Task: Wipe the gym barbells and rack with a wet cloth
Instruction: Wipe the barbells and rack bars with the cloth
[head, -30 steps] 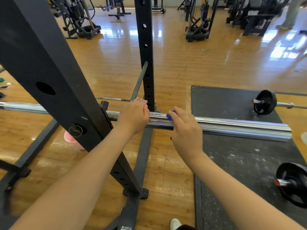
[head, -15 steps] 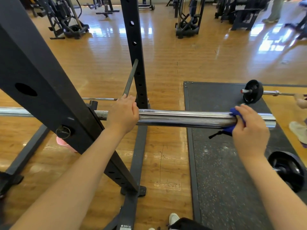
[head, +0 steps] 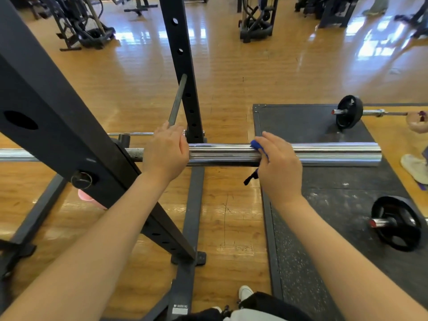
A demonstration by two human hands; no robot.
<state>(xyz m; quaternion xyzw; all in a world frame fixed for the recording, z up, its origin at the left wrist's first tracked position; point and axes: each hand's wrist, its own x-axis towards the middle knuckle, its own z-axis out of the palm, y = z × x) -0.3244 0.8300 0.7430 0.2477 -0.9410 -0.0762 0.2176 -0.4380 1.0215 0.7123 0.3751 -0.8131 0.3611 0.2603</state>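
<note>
Barbell (head: 324, 154) racked on rack (head: 58, 107), judged heavy, rigid, slick on chrome; left hand (head: 165, 154) clamped by sleeve collar, right hand (head: 279, 166) pressing soft blue cloth (head: 256, 144) mid-sleeve; best steadied at collar.

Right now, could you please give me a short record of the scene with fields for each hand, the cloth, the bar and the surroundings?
left hand: left hand grips the barbell beside the rack upright
right hand: right hand presses the blue cloth round the chrome sleeve
cloth: mostly hidden under the hand; a dark strap hangs below
bar: level, resting on the rack
floor: black mat, two plated barbells
also: pink bucket behind the near post
</note>
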